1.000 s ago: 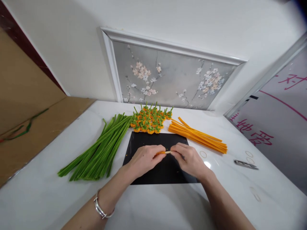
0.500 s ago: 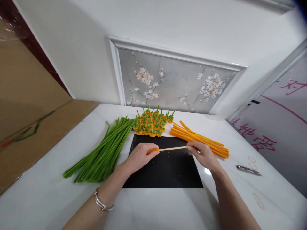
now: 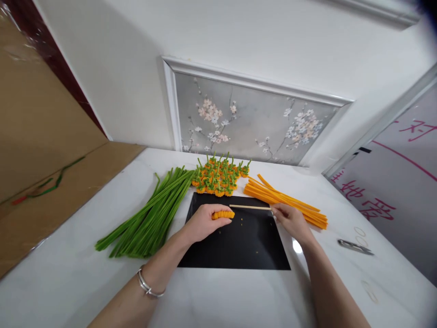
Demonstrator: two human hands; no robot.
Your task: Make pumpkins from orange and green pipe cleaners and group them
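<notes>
Over a black mat point(image 3: 235, 250), my left hand point(image 3: 205, 222) pinches a coiled orange pipe cleaner point(image 3: 223, 214) between thumb and fingers. My right hand point(image 3: 290, 219) grips the right end of a thin wooden stick point(image 3: 251, 207). The stick's free end lies just above and beside the coil, apart from it. Behind the mat stand several small orange pumpkins point(image 3: 220, 180) with green stems and curls, packed close together. A bundle of straight orange pipe cleaners point(image 3: 287, 200) lies past my right hand, and a bundle of green pipe cleaners point(image 3: 150, 218) lies left of the mat.
On the right of the white table point(image 3: 218, 296) are thread snips point(image 3: 355, 246) and several pale rubber bands point(image 3: 369, 291). Cardboard point(image 3: 68, 173) borders the left side. A wall with a floral panel point(image 3: 252, 123) rises behind, and a whiteboard point(image 3: 403, 182) with red writing stands right.
The stick has come out of the orange coil and moved slightly right with my right hand. The coil stays in my left hand, now more visible. The view has shifted slightly.
</notes>
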